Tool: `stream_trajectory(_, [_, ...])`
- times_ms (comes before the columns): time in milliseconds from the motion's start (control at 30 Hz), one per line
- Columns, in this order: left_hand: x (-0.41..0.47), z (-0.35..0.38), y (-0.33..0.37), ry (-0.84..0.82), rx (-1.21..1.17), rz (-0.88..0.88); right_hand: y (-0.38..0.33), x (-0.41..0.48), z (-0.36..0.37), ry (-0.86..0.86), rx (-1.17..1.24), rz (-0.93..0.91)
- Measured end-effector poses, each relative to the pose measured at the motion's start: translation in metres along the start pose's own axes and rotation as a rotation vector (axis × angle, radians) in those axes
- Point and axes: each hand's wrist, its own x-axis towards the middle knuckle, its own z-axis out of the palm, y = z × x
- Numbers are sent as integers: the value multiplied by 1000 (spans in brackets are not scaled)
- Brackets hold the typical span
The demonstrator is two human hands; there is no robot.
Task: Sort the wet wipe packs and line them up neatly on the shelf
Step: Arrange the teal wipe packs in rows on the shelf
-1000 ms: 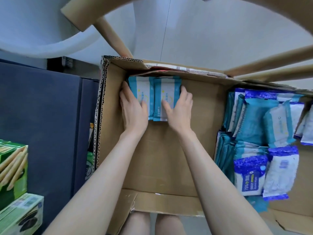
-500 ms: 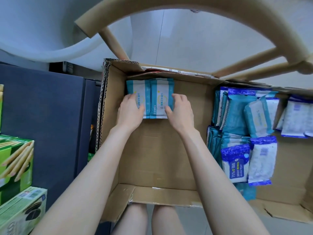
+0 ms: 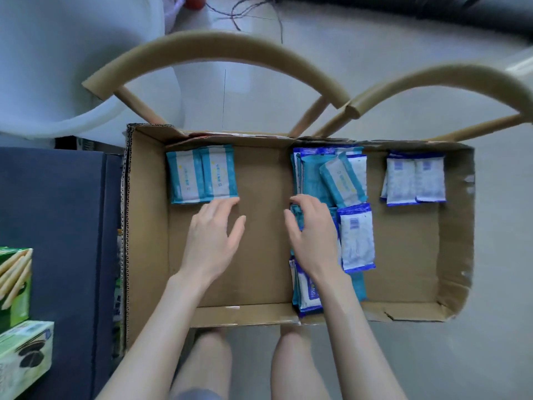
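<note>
Student: At the far left, what stands beside the cardboard box [image 3: 259, 314]?

Tutor: Two green snack cartons [image 3: 16, 287], one nearer the viewer than the other, against a dark blue surface [image 3: 63, 226]. The box's corrugated left wall adjoins that surface.

Student: And in the box's left corner?

Tutor: A pair of teal wet wipe packs [image 3: 202, 176] lies flat, side by side and touching, in the far left corner.

Student: Where is the left hand?

Tutor: The left hand [image 3: 213, 235] is over bare cardboard just in front of that pair. Its fingers [image 3: 222, 204] are loosely spread and hold nothing. The fingertips lie just beside the packs' near edge; whether they touch it cannot be told.

Student: And the right hand?

Tutor: The right hand [image 3: 313, 235] is at the mixed heap [image 3: 326, 174] in the middle of the box. Its fingers curl down over the upright teal packs [image 3: 297, 217] with the thumb on their left side, gripping them. A blue-edged pack [image 3: 357, 238] lies flat just beside the hand, and more blue packs [image 3: 304, 287] stand on edge under the wrist, near the front wall.

Student: Farther right?

Tutor: Two blue-and-white packs [image 3: 414, 180] lie flat side by side against the far wall, well apart from the heap. Behind the box, curved wooden chair backs [image 3: 213, 44] stand over a pale floor.
</note>
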Motion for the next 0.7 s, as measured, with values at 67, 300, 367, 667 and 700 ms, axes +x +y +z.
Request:
stream_trajectory(67, [-14, 21, 18, -27, 2, 5, 23, -18, -16, -14, 11, 50])
stream_trajectory(300, [-54, 123, 83, -106, -116, -196, 127, -57, -60, -155, 45, 122])
stream_trajectory(367, [-57, 147, 95, -88, -175, -257, 149, -54, -66, -183, 39, 112])
stream_trajectory(667, [-30, 201, 118, 91, -246, -612, 191, -16, -64, -184, 27, 145])
stream_trajectory(700, [-27, 206, 119, 108, -230, -637, 195, -13, -61, -187, 36, 180])
